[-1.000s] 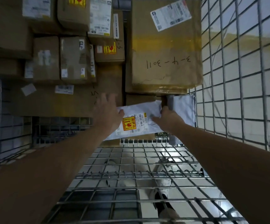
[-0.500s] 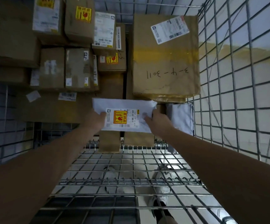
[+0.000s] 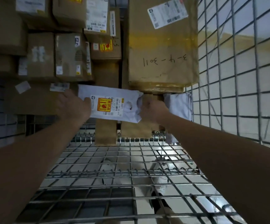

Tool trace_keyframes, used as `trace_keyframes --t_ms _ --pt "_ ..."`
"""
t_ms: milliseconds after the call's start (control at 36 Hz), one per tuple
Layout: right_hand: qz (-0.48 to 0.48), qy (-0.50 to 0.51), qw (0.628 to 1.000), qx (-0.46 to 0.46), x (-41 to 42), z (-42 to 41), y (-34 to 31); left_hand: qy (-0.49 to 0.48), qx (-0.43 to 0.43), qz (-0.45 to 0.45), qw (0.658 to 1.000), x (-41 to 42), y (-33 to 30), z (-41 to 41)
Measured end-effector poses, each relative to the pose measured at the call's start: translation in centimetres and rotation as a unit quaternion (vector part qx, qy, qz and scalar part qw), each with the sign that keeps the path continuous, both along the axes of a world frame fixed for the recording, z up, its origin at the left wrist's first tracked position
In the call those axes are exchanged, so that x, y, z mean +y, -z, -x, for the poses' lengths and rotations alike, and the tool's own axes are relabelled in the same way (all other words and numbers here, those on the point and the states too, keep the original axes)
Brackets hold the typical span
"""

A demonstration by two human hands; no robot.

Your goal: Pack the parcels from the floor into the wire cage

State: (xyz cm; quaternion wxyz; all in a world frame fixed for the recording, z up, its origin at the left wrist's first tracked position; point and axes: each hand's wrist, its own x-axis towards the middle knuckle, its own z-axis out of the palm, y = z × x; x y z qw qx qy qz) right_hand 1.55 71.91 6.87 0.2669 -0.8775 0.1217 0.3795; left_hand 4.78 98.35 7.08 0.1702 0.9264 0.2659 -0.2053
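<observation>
A soft white mailer bag (image 3: 114,103) with a yellow and red fragile label is held flat between both hands inside the wire cage (image 3: 237,88). My left hand (image 3: 73,106) grips its left edge and my right hand (image 3: 152,113) bunches its right end. The bag hangs in front of stacked cardboard boxes, just below a large brown box (image 3: 161,50) marked with handwriting. A second white bag (image 3: 179,107) sits behind my right hand, against the cage's right wall.
Several smaller cardboard boxes (image 3: 69,57) with labels fill the left and middle of the cage. Two narrow boxes (image 3: 106,133) stand under the held bag. The folded wire gate (image 3: 114,173) lies below my arms, with the floor and my shoes showing through it.
The white bag has been lifted, turned level and pushed toward the box stack. My left hand went from lying on it to gripping its left edge, and my right hand bunched its right end.
</observation>
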Motion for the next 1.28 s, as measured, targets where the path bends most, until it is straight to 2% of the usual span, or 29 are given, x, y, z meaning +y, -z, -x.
trace_keyframes --t_ms 56,111,167,222,333,417,583,694,778,889,1028,1111,1167,1222,1278 --pt "0.042 0.015 0.999 -0.009 -2.5 0.3 -0.9 0.085 -0.059 -0.015 0.994 -1.1 -1.4 0.6" --pt "0.09 0.031 0.995 -0.029 -5.2 0.7 -1.6 0.181 -0.076 0.03 0.98 -2.5 -2.3 1.2" --pt "0.112 0.045 0.992 -0.022 -7.3 1.0 -2.3 0.253 -0.034 0.111 0.961 -4.0 -2.8 1.7" --pt "0.129 0.056 0.99 -0.02 -8.9 1.2 -2.6 0.284 0.045 0.194 0.938 -5.9 -3.2 2.4" --pt "0.157 0.064 0.986 -0.006 -10.4 1.8 -2.4 0.36 0.151 0.239 0.889 -10.6 -2.7 3.5" --pt "0.146 0.075 0.986 0.02 -10.5 2.6 -2.2 0.379 0.206 0.265 0.862 -14.4 -1.5 4.4" --pt "0.114 0.136 0.981 0.079 -10.6 5.4 0.4 0.286 0.284 0.357 0.843 -21.3 1.2 5.6" --pt "0.11 0.124 0.98 0.105 -10.5 6.0 1.4 0.274 0.281 0.363 0.845 -24.5 2.5 5.6" --pt "0.124 0.126 0.98 0.09 -10.3 6.0 1.7 0.246 0.273 0.391 0.844 -25.8 3.8 6.0" --pt "0.105 0.186 0.975 0.064 -10.1 6.1 1.0 0.115 0.259 0.412 0.866 -25.8 6.0 6.7" --pt "0.024 0.253 0.967 0.034 -9.8 6.5 1.1 0.025 0.239 0.399 0.885 -24.0 6.0 6.9" --pt "-0.017 0.253 0.967 0.027 -9.2 6.7 1.2 0.048 0.157 0.329 0.93 -22.8 4.5 6.9" --pt "-0.025 0.246 0.969 0.02 -9.0 6.9 1.2 0.142 0.108 0.249 0.952 -22.2 3.3 7.5" --pt "-0.031 0.239 0.97 0.016 -9.0 7.3 1.4 0.236 0.053 0.192 0.951 -21.5 2.6 8.2" --pt "-0.035 0.217 0.975 0.011 -9.2 7.5 1.6 0.274 0.026 0.16 0.948 -21.0 2.6 8.3"
